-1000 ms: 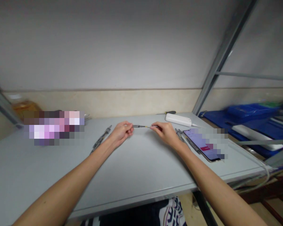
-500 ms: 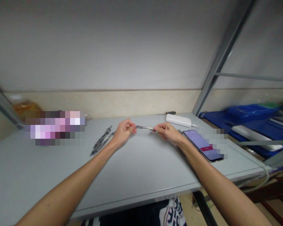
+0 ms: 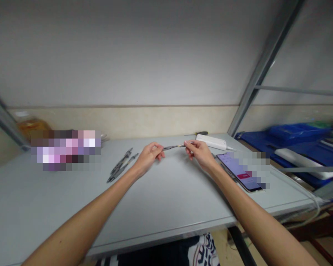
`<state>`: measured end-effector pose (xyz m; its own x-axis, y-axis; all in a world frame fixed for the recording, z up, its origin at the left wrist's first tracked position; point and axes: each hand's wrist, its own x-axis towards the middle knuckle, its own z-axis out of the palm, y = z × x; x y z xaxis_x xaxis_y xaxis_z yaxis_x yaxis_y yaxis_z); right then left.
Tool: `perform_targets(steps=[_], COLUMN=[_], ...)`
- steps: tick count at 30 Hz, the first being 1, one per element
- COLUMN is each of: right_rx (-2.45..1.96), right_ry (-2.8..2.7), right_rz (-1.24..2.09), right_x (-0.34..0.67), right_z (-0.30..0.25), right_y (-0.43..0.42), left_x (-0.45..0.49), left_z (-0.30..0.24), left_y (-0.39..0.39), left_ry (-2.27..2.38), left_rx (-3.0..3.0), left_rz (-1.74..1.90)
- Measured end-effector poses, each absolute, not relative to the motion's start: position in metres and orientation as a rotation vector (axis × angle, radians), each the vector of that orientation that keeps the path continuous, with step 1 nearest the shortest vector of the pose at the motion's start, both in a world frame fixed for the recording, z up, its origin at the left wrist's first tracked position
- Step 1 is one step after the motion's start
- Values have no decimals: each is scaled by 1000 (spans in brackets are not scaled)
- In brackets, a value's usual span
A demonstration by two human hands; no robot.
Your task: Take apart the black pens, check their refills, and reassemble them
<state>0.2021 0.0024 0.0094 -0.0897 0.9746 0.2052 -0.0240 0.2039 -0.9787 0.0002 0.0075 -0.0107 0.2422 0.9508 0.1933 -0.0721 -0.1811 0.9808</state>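
Your left fingers [image 3: 158,150] and right fingers [image 3: 192,148] pinch a gray pen [image 3: 172,147] toward the tabletop's [image 3: 161,199] back edge; probably light, stiff, smooth: hold both ends.

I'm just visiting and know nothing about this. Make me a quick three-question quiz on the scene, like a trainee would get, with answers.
1. True or false: only the left hand holds the slim pen-like item.
2. Which tool lies on the far side of the white bar?
3. Fill in: the phone lies with its screen facing ___.

Key:
1. False; the right hand holds it too.
2. The screwdriver.
3. Up.
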Motion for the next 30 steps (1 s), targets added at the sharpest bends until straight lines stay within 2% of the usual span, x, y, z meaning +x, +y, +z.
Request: perform_targets(steps=[6,19,25,30], right_rx=[-964,-1038,-963,-748], right_ry=[-1371,-1376,-1219,-898], right_rz=[1071,899,981,1331], right_x=[204,201,196,186], right_z=[8,6,5,11], right_y=[3,1,2,1], left_x=[-1,10,15,21], left_z=[-14,-15,-13,-14], left_y=[8,-3,-9,-18], left_ry=[948,1385,1283,1020], left_rx=[1555,1918,1921,1977], left_rz=[922,1090,1094,986])
